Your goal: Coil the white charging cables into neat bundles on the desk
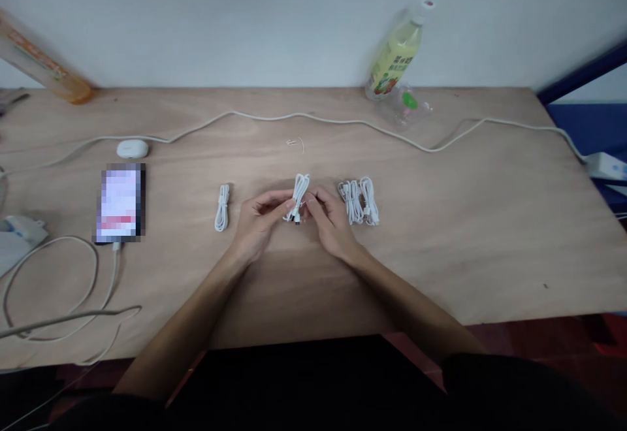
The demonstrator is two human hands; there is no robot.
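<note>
A bundled white charging cable (300, 187), folded into loops with its plugs at the lower end, is gripped between the thumb and fingers of my left hand (261, 221). Close against its right side, my right hand (332, 219) is closed in a pinch on a thin white tie (303, 203), of which only a short bit shows. To the left of my hands lies one bundled white cable (222, 207). Just right of them, more white cable bundles (351, 201) lie side by side, another bundle (369, 201) at their right end.
Loose thin ties (295, 143) lie beyond my hands. A long white cord (298, 115) crosses the table's back. At left are a phone (119, 202), a white earbud case (132, 149) and an orange bottle (63, 83). A yellow-green bottle (396, 55) stands near clear plastic packaging (406, 110).
</note>
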